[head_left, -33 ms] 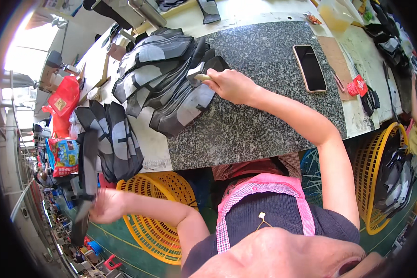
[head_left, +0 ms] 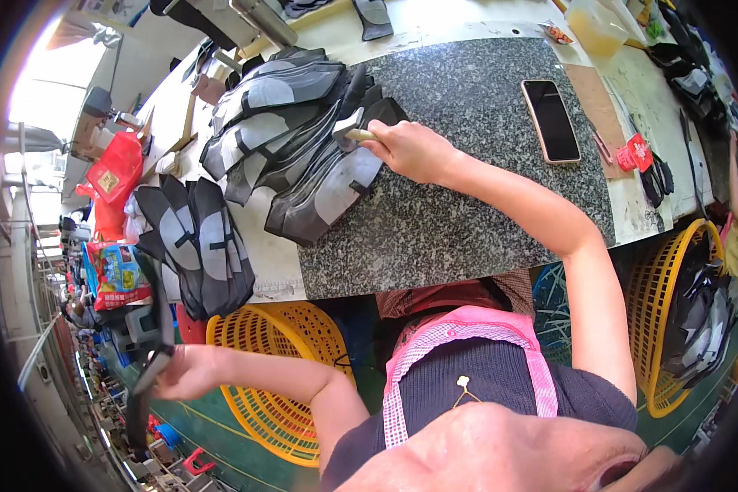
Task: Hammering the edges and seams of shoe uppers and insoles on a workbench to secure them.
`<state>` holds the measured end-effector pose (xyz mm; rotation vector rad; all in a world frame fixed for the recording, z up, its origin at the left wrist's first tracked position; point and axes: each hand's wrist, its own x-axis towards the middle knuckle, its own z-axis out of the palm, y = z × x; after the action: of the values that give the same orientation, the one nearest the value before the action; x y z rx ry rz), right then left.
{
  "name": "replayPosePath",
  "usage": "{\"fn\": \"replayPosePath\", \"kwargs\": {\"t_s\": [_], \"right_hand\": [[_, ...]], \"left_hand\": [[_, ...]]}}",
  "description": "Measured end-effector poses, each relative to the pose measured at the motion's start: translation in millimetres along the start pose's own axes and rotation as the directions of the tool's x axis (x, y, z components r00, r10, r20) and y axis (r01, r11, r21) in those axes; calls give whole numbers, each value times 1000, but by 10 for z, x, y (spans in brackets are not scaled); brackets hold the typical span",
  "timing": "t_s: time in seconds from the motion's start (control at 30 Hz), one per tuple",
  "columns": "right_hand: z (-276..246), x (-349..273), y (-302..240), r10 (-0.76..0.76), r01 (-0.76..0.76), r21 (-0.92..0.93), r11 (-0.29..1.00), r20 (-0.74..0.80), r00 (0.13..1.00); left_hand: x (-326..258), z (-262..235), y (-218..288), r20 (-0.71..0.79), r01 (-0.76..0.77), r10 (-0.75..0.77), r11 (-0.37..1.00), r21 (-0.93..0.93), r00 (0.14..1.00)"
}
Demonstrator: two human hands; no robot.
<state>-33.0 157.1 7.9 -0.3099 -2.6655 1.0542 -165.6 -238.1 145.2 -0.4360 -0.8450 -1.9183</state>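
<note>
My right hand (head_left: 416,152) is closed around the pale handle of a hammer (head_left: 351,128), whose metal head rests over a fanned pile of dark grey and black shoe-upper-like pieces (head_left: 283,131). Out past the table's left edge, my left hand (head_left: 184,373) grips a long, dark, flexible piece (head_left: 145,379) that bends above and below the fingers. Its exact kind cannot be made out. A smaller stack of similar grey and black pieces (head_left: 195,238) lies at the table's left edge, above that hand.
A speckled stone slab (head_left: 459,98) covers the table's middle, with a phone (head_left: 551,121) on it. Black-handled scissors (head_left: 654,180) lie at right. Yellow baskets (head_left: 280,394) stand below the table at left and right. Red bags (head_left: 111,184) sit at far left.
My left hand has shifted slightly down and left, and the dark piece in it has curved more. My right hand still holds the hammer in nearly the same place.
</note>
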Motion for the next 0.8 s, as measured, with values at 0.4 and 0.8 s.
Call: {"fn": "replayPosePath", "kwargs": {"t_s": [0.4, 0.8], "right_hand": [[-525, -1089, -288, 136, -48, 409, 911, -187, 973], [-642, -2506, -100, 425, -432, 108, 895, 85, 901]], "left_hand": [[-2436, 515, 265, 536, -13, -442, 780, 626, -719], [-3271, 682, 46, 703, 85, -395, 836, 542, -591]]}}
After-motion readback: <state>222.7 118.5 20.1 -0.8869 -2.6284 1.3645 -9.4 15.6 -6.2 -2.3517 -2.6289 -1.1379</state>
